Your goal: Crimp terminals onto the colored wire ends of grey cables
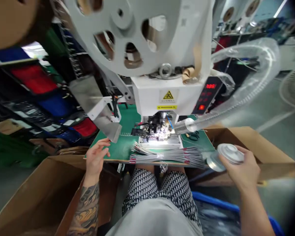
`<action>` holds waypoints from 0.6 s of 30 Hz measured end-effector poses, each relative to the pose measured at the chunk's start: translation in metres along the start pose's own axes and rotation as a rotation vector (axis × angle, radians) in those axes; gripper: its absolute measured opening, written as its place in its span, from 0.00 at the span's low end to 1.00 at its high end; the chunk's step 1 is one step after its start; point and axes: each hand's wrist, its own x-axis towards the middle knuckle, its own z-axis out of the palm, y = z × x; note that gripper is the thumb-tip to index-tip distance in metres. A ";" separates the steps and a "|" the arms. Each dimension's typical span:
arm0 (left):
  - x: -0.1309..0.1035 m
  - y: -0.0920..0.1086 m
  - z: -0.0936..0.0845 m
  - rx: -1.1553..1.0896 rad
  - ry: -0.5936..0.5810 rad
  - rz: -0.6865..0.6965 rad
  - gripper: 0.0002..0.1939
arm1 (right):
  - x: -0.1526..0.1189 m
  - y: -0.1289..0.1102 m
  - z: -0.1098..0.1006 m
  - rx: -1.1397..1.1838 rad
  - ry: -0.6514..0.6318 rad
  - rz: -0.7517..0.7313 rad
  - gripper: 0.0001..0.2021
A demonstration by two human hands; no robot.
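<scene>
My right hand point(247, 167) is closed around a clear container with a round white lid point(229, 153), tilted at the table's right corner. My left hand point(97, 155) is at the table's left front edge, fingers loosely bent and apart, holding nothing. Its fingertips are by the lower end of a metal chute point(111, 131); whether they touch it I cannot tell. Between my hands a bundle of grey wires point(167, 156) lies along the front edge of the green table point(121, 149), with red marks near both ends. Behind it stands the lit head of a terminal crimping machine point(159, 129).
A large grey reel point(123, 24) hangs over the white machine body point(149, 95). A clear hose point(255, 88) curves down on the right. Cardboard boxes flank the table, one on the left point(34, 183) and one on the right point(260, 144). A blue crate point(216, 200) stands below right.
</scene>
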 end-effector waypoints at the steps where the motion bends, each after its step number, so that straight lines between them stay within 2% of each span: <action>1: 0.000 0.000 0.000 0.005 0.007 -0.006 0.12 | 0.002 -0.001 0.002 0.003 -0.010 0.034 0.36; 4: 0.001 0.002 0.001 0.021 0.025 -0.025 0.14 | 0.007 -0.009 0.003 -0.024 -0.020 0.115 0.35; 7: 0.000 0.003 0.001 0.031 0.009 -0.036 0.14 | 0.009 -0.021 0.001 -0.152 -0.016 0.157 0.42; 10: 0.001 0.003 0.001 0.031 -0.001 -0.034 0.14 | 0.012 -0.028 0.000 -0.210 -0.069 0.151 0.49; 13: 0.003 0.002 0.000 0.041 0.003 -0.028 0.14 | 0.016 -0.029 -0.001 -0.199 -0.135 0.178 0.51; 18: 0.008 -0.001 -0.002 0.049 0.019 -0.023 0.16 | 0.017 -0.021 0.002 -0.191 -0.113 0.181 0.48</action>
